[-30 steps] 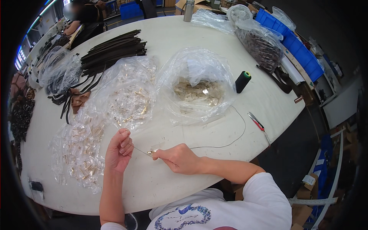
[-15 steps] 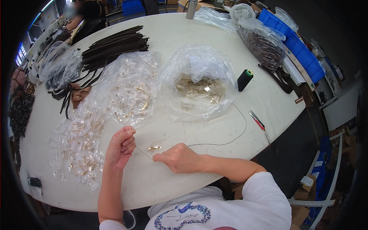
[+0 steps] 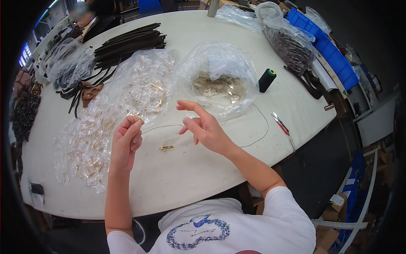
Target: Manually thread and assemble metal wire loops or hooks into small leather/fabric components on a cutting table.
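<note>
My left hand (image 3: pixel 125 143) is closed in a pinch on a dark thread (image 3: pixel 257 139). Whether a needle sits between those fingertips is too small to tell. From the pinch the thread runs behind my right hand (image 3: pixel 207 128) and loops over the table toward the right. That right hand hovers with its fingers spread, holding nothing I can see. Between the hands, a little nearer to me, lies a small gold metal piece (image 3: pixel 166 147) with a clear scrap of plastic beside it. A black thread spool (image 3: pixel 267 80) stands at the right of the open plastic bag.
Clear bags of gold pieces (image 3: pixel 91 148) cover the left of the white table (image 3: pixel 190 190). An open bag (image 3: pixel 218 86) stands ahead, dark straps (image 3: pixel 131 44) at far left. Red-handled scissors (image 3: pixel 281 122) lie right. Blue bins (image 3: pixel 325 46) line the far right. A person (image 3: pixel 103 17) sits far left.
My right hand has let go of the thread, lifted away and opened. The left hand keeps its pinch. The thread between them has gone from taut to slack, and the view has shifted slightly.
</note>
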### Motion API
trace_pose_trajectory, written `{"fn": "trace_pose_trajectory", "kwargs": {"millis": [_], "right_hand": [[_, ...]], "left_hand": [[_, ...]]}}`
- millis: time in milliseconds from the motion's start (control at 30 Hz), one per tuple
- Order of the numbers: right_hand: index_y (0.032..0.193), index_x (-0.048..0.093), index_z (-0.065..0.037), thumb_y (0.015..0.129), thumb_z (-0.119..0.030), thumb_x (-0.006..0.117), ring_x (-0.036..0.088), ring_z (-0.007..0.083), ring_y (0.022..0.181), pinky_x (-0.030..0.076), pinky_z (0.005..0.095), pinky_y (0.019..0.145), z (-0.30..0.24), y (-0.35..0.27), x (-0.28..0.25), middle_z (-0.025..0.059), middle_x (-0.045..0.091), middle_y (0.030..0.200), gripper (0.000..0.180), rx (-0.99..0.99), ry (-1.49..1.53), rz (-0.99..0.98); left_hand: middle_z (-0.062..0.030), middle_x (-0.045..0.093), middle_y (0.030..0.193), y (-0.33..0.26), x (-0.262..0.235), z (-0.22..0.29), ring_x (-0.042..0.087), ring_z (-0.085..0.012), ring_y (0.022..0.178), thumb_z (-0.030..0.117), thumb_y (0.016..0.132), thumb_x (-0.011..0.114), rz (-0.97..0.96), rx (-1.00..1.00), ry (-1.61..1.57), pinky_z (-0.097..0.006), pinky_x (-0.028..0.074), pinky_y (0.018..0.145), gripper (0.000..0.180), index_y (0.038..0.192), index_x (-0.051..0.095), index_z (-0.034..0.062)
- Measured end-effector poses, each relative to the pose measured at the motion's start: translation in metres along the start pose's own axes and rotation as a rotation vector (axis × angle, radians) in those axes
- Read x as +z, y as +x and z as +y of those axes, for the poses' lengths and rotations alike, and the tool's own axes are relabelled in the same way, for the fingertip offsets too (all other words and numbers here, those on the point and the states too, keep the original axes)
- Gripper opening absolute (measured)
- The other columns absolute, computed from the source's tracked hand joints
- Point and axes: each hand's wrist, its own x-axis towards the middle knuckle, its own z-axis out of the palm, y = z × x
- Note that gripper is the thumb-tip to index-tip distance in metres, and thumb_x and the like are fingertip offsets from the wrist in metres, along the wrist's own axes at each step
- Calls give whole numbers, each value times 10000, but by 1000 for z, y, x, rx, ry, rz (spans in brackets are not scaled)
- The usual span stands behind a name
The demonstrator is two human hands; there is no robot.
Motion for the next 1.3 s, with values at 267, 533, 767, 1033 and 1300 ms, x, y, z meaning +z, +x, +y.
{"fn": "trace_pose_trajectory", "kwargs": {"millis": [267, 533, 767, 1033, 1300], "right_hand": [[1433, 417, -24, 1055, -204, 466, 646, 138, 694, 513, 273, 580, -8, -11, 41, 71, 631, 872, 422, 205, 356, -425], [1185, 599, -66, 1041, -114, 460, 564, 130, 574, 448, 285, 589, 9, -20, 54, 56, 609, 707, 206, -29, -47, -217], [1036, 583, -79, 924, -11, 530, 642, 337, 602, 471, 420, 536, 11, -29, 56, 130, 654, 722, 141, -233, -314, -183], [985, 582, -94, 867, -6, 556, 645, 311, 585, 483, 423, 527, 26, -36, 63, 114, 613, 649, 150, -299, -423, -248], [991, 581, -97, 880, -28, 563, 637, 307, 568, 478, 424, 522, 34, -41, 69, 113, 607, 637, 132, -378, -468, -296]], "left_hand": [[7, 600, 790, -21, 28, 3, 574, -47, 682, 144, 974, 636, -53, 134, -12, -191, 447, 584, 105, 1022, 599, 58], [20, 595, 761, -12, 3, -18, 522, -12, 601, 157, 976, 645, 85, -15, -212, -162, 396, 547, 112, 1028, 588, 76], [58, 489, 635, -10, -4, -26, 318, -12, 468, 156, 989, 611, 25, -26, -149, -184, 243, 451, 76, 970, 541, 133], [92, 391, 601, -10, 4, -37, 250, -6, 488, 187, 986, 615, 59, -58, -54, -200, 197, 460, 112, 941, 520, 147], [103, 360, 589, -9, 3, -41, 273, -2, 493, 210, 991, 614, 46, -98, -4, -196, 216, 467, 122, 963, 530, 126]]}}
